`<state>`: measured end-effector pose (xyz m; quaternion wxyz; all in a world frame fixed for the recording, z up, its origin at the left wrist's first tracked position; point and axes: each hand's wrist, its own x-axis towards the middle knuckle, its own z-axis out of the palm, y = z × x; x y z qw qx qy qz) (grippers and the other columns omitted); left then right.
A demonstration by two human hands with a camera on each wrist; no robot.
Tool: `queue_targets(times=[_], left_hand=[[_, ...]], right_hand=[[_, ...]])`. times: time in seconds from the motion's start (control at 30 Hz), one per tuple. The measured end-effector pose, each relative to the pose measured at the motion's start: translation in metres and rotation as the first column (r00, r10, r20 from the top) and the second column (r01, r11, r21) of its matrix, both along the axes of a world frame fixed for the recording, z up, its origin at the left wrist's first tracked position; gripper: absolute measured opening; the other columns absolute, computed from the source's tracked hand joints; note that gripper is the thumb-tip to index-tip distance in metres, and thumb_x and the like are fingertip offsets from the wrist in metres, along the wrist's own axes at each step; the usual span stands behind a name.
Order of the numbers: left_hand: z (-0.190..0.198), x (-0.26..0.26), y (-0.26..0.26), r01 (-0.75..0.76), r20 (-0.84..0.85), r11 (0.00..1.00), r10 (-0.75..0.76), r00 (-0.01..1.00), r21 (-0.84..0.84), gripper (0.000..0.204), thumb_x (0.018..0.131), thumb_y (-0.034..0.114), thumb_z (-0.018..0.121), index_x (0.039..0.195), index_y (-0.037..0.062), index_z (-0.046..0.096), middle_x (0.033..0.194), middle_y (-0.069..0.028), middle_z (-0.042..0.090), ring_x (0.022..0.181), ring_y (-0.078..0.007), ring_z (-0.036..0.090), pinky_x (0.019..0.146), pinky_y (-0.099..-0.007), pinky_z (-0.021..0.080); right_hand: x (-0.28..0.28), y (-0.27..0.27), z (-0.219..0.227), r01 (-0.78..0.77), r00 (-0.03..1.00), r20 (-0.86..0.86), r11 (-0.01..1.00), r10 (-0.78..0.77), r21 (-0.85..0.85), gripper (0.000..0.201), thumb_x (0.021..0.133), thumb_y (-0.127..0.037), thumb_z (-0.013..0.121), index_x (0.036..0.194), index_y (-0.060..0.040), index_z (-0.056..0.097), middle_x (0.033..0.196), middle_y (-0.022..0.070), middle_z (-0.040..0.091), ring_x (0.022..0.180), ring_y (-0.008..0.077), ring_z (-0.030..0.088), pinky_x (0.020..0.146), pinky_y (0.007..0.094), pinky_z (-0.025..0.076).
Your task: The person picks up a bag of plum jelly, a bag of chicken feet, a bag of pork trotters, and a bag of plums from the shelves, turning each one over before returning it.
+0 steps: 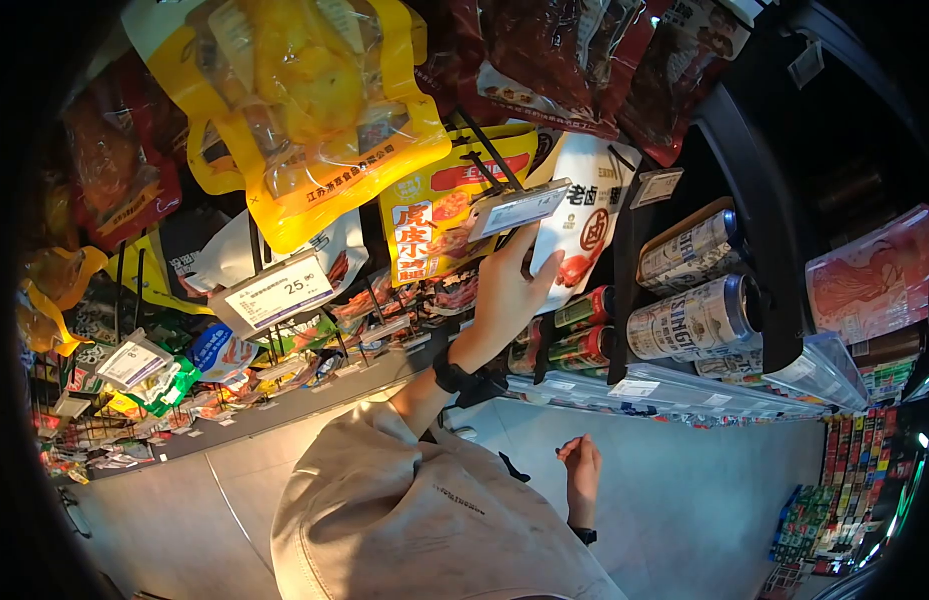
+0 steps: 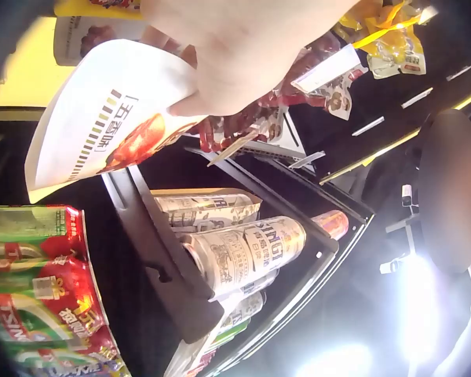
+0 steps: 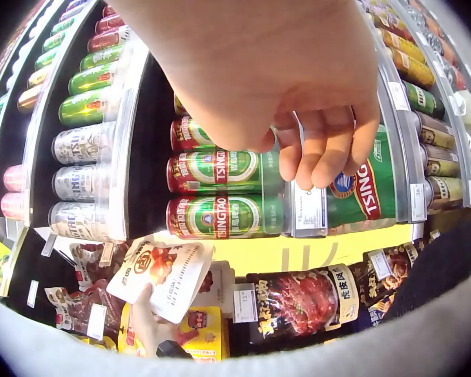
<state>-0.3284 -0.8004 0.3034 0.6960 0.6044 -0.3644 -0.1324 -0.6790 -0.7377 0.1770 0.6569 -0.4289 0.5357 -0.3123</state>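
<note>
A white packet [image 1: 585,210] with dark characters and a red food picture hangs at the rack, right of a yellow packet [image 1: 415,225]. My left hand [image 1: 510,290] grips its lower left edge, the thumb lying over the front. In the left wrist view, that hand [image 2: 235,51] covers one edge of the white packet [image 2: 114,118]. Low in the right wrist view, the left hand [image 3: 147,320] appears at the packet [image 3: 169,271] again. My right hand [image 1: 582,468] is raised away from the rack, loosely curled and holding nothing; the right wrist view shows its bent fingers [image 3: 322,153].
Price tags [image 1: 285,290] on hooks stick out among the hanging packets. A large yellow packet [image 1: 315,110] hangs above. Silver cans [image 1: 690,320] and green-red cans [image 1: 582,347] stand on the shelf beside the white packet. Grey floor [image 1: 685,480] lies below the shelves.
</note>
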Motion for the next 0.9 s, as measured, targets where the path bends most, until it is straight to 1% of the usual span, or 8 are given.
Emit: queue_targets(times=[0.1, 0.13, 0.23, 0.47, 0.57, 0.77, 0.8, 0.9], left_hand=[[-0.015, 0.016, -0.022, -0.154, 0.224, 0.975, 0.188, 0.956, -0.159, 0.037, 0.089, 0.011, 0.073, 0.121, -0.0047, 0.062, 0.089, -0.0174, 0.074, 0.072, -0.0201, 0.073, 0.059, -0.0296, 0.053], [-0.009, 0.016, -0.018, -0.099, 0.105, 0.993, 0.105, 0.989, -0.062, 0.029, 0.090, 0.012, 0.068, 0.114, -0.0041, 0.065, 0.102, -0.0253, 0.068, 0.097, -0.0416, 0.066, 0.084, -0.0468, 0.051], [-0.021, 0.028, -0.032, -0.223, 0.276, 0.971, 0.237, 0.931, -0.083, 0.026, 0.092, 0.011, 0.064, 0.113, -0.0042, 0.065, 0.099, -0.0243, 0.068, 0.095, -0.0415, 0.065, 0.085, -0.0467, 0.051], [-0.049, 0.048, -0.057, -0.222, 0.286, 0.961, 0.261, 0.922, -0.162, 0.021, 0.099, 0.008, 0.054, 0.116, -0.0028, 0.057, 0.096, -0.0259, 0.059, 0.090, -0.0442, 0.055, 0.087, -0.0460, 0.046], [-0.057, 0.052, -0.061, -0.173, 0.186, 0.984, 0.179, 0.966, -0.046, 0.029, 0.097, 0.004, 0.051, 0.123, -0.0067, 0.056, 0.116, -0.0305, 0.062, 0.110, -0.0481, 0.059, 0.096, -0.0459, 0.047], [-0.076, 0.036, -0.044, -0.065, 0.278, 0.975, 0.004, 0.961, 0.211, 0.042, 0.101, 0.016, 0.052, 0.129, -0.0140, 0.045, 0.106, -0.0416, 0.058, 0.103, -0.0475, 0.061, 0.088, -0.0482, 0.048], [-0.061, 0.029, -0.035, 0.075, 0.036, 0.925, -0.095, 0.995, 0.373, 0.045, 0.098, 0.013, 0.051, 0.131, -0.0165, 0.039, 0.121, -0.0421, 0.053, 0.120, -0.0506, 0.051, 0.102, -0.0510, 0.044], [-0.078, 0.012, -0.018, 0.027, 0.214, 0.935, -0.109, 0.971, 0.354, 0.055, 0.097, 0.014, 0.053, 0.137, -0.0180, 0.031, 0.131, -0.0440, 0.045, 0.124, -0.0533, 0.049, 0.105, -0.0507, 0.043]], right_hand=[[0.002, -0.001, -0.001, -0.008, 1.000, 0.003, 1.000, 0.008, -0.004, 0.042, 0.108, -0.039, 0.046, 0.086, -0.0063, 0.059, 0.078, 0.0056, 0.062, 0.074, 0.0172, 0.061, 0.075, 0.0321, 0.049], [0.002, -0.002, -0.001, -0.011, 1.000, 0.009, 1.000, 0.011, -0.006, 0.042, 0.108, -0.039, 0.046, 0.086, -0.0064, 0.059, 0.078, 0.0056, 0.062, 0.075, 0.0171, 0.061, 0.075, 0.0321, 0.049], [0.003, -0.002, -0.002, -0.010, 1.000, 0.011, 1.000, 0.010, -0.007, 0.042, 0.108, -0.039, 0.046, 0.086, -0.0064, 0.059, 0.078, 0.0056, 0.062, 0.075, 0.0168, 0.060, 0.075, 0.0319, 0.049], [0.002, 0.001, -0.007, 0.003, 1.000, 0.021, 1.000, -0.003, -0.025, 0.044, 0.108, -0.039, 0.045, 0.084, -0.0056, 0.059, 0.077, 0.0058, 0.062, 0.075, 0.0156, 0.061, 0.075, 0.0301, 0.049], [0.005, 0.006, -0.005, 0.023, 0.999, 0.035, 0.999, -0.022, -0.029, 0.045, 0.109, -0.039, 0.044, 0.083, -0.0057, 0.059, 0.076, 0.0056, 0.062, 0.074, 0.0157, 0.061, 0.074, 0.0301, 0.049], [0.001, 0.012, -0.019, 0.025, 0.998, 0.056, 1.000, -0.024, -0.019, 0.044, 0.109, -0.039, 0.043, 0.084, -0.0058, 0.060, 0.076, 0.0058, 0.062, 0.075, 0.0160, 0.061, 0.075, 0.0304, 0.049], [0.003, 0.013, -0.018, 0.022, 0.998, 0.052, 1.000, -0.020, -0.021, 0.044, 0.109, -0.039, 0.043, 0.084, -0.0058, 0.060, 0.077, 0.0058, 0.062, 0.075, 0.0160, 0.061, 0.075, 0.0304, 0.049], [0.007, 0.013, -0.016, -0.005, 0.999, 0.038, 1.000, 0.006, -0.020, 0.044, 0.109, -0.038, 0.044, 0.085, -0.0057, 0.059, 0.078, 0.0058, 0.062, 0.075, 0.0161, 0.061, 0.075, 0.0304, 0.049]])
